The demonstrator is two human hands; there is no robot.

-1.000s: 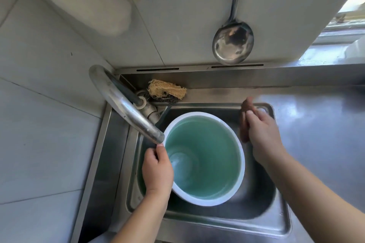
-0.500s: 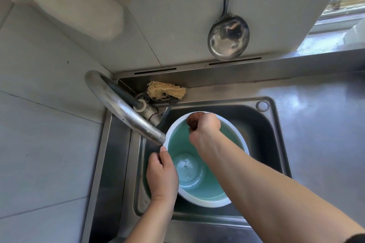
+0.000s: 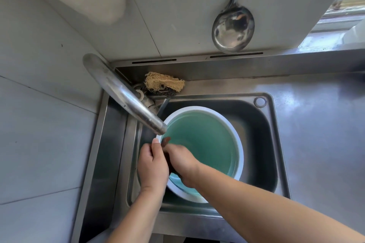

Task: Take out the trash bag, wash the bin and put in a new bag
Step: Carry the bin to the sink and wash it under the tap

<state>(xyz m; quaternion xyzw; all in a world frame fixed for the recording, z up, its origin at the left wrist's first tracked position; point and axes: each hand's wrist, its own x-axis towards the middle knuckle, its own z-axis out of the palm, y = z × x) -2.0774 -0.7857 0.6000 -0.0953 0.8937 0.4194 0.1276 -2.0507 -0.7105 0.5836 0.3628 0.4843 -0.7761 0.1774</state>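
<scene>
Two hands meet at the near-left rim of the bin, a round pail with a white rim and a pale teal inside, standing in the steel sink with its mouth tipped a little toward the camera. Its inner wall looks smooth and bare, with no bag in it. The left hand is outside the pail, fingers curled over the rim and gripping it, the thumb pointing up toward the spout of the faucet. The right hand reaches across the opening from the right and is closed round a dark brown scrubbing pad, whose tip sticks up between the two hands; it presses the pad against the inside wall just below the rim. Behind the faucet base a tan fibrous scourer lies on the sink ledge. A steel ladle hangs on the wall above.
</scene>
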